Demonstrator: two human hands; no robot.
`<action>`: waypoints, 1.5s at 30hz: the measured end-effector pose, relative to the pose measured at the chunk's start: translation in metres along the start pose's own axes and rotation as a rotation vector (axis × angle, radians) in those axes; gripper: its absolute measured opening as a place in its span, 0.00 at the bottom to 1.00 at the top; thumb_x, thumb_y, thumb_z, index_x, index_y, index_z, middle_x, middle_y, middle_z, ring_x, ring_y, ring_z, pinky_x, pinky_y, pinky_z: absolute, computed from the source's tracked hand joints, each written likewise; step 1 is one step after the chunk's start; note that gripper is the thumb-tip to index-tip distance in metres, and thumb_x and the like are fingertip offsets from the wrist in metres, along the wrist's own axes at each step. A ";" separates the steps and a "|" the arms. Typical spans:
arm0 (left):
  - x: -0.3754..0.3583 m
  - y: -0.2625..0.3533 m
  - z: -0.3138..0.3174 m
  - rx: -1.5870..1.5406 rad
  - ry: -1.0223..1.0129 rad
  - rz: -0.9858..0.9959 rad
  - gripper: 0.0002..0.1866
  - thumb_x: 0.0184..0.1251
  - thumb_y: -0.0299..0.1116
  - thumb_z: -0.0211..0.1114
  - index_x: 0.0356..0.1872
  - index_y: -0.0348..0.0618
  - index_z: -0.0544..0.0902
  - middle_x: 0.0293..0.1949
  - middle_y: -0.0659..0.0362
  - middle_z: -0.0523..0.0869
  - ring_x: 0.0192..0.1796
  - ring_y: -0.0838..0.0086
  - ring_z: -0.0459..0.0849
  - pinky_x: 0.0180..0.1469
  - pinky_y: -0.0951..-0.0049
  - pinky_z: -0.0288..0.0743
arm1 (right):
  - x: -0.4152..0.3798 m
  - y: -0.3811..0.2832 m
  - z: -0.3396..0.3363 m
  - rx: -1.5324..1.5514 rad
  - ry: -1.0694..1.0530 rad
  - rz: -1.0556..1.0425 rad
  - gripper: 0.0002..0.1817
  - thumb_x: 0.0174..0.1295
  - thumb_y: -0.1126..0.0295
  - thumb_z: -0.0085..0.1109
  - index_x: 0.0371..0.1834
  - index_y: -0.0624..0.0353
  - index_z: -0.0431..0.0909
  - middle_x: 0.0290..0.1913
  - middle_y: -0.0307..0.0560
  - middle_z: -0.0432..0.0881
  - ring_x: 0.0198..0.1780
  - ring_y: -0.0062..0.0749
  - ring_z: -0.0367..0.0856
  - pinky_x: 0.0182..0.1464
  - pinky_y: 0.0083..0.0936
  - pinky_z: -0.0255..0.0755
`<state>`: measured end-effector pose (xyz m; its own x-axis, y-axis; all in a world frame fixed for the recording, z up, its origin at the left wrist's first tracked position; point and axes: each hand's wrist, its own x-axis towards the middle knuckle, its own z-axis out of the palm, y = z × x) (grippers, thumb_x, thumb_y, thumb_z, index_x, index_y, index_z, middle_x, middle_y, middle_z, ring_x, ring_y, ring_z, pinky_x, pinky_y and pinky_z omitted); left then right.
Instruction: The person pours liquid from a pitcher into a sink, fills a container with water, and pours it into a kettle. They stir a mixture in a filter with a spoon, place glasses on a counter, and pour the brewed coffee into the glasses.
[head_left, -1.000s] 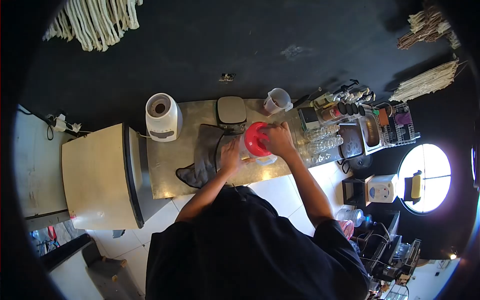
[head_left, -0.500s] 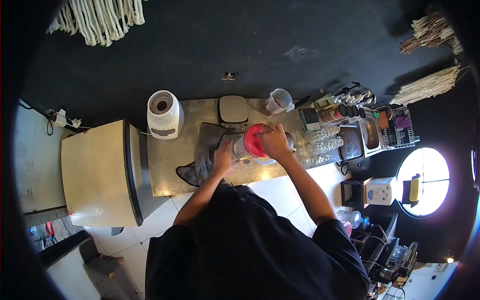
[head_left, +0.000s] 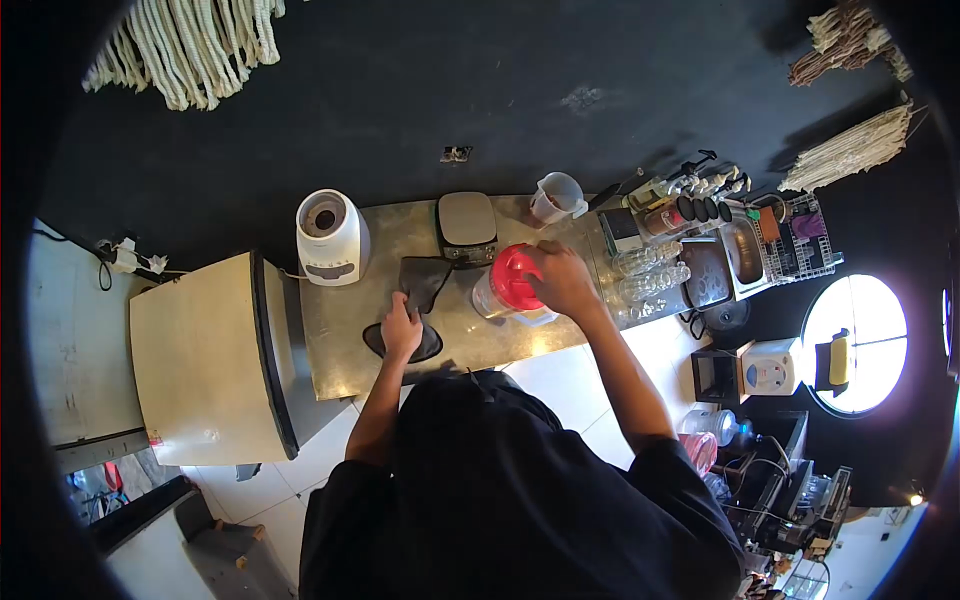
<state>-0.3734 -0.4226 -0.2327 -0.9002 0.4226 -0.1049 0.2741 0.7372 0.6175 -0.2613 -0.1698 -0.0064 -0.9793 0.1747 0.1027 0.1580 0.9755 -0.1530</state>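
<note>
On the steel counter, my right hand (head_left: pixel 566 283) grips the red lid (head_left: pixel 515 279) of a clear container (head_left: pixel 487 298). The container stands near the counter's front edge, slightly tilted in view. To its left, my left hand (head_left: pixel 402 328) pinches a dark cloth (head_left: pixel 425 280), which lies bunched in the middle with parts spreading above and below the fingers. Just behind the container sits a kitchen scale (head_left: pixel 467 220) with nothing on its plate. A clear measuring jug (head_left: pixel 556 199) with some brown content is behind my right hand.
A white blender base (head_left: pixel 331 238) stands at the counter's left end, beside a cream-topped fridge (head_left: pixel 205 360). Glass bottles (head_left: pixel 652 284), dark-capped jars (head_left: pixel 665 219), a sink (head_left: pixel 742 255) and a wire dish rack (head_left: pixel 803 240) are at the right.
My left hand has moved from the container's side leftward onto the cloth, which is now gathered. The container stands more upright, with my right hand still on its lid.
</note>
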 end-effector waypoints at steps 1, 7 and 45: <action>-0.002 0.012 -0.016 -0.308 -0.026 -0.065 0.17 0.61 0.34 0.71 0.44 0.41 0.72 0.39 0.53 0.81 0.45 0.60 0.82 0.50 0.61 0.74 | -0.002 -0.011 -0.014 0.004 0.004 0.006 0.13 0.55 0.68 0.64 0.44 0.54 0.86 0.45 0.45 0.86 0.51 0.41 0.82 0.51 0.38 0.74; -0.035 0.107 -0.120 -0.976 -0.266 0.297 0.13 0.65 0.26 0.69 0.39 0.43 0.70 0.33 0.61 0.75 0.39 0.79 0.74 0.42 0.75 0.69 | -0.050 -0.051 0.024 1.114 -0.197 0.451 0.23 0.71 0.51 0.58 0.55 0.59 0.81 0.49 0.45 0.83 0.51 0.26 0.78 0.50 0.26 0.73; 0.022 0.184 -0.047 -0.304 0.092 0.591 0.25 0.70 0.40 0.65 0.63 0.39 0.74 0.65 0.43 0.75 0.66 0.46 0.73 0.67 0.52 0.67 | -0.143 0.067 0.142 0.970 0.580 1.085 0.19 0.64 0.71 0.60 0.58 0.61 0.77 0.44 0.48 0.81 0.40 0.38 0.82 0.43 0.33 0.79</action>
<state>-0.3587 -0.3024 -0.0849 -0.6570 0.6528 0.3772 0.6345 0.2085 0.7443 -0.1292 -0.1486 -0.1705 -0.2390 0.9582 -0.1570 0.3660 -0.0608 -0.9286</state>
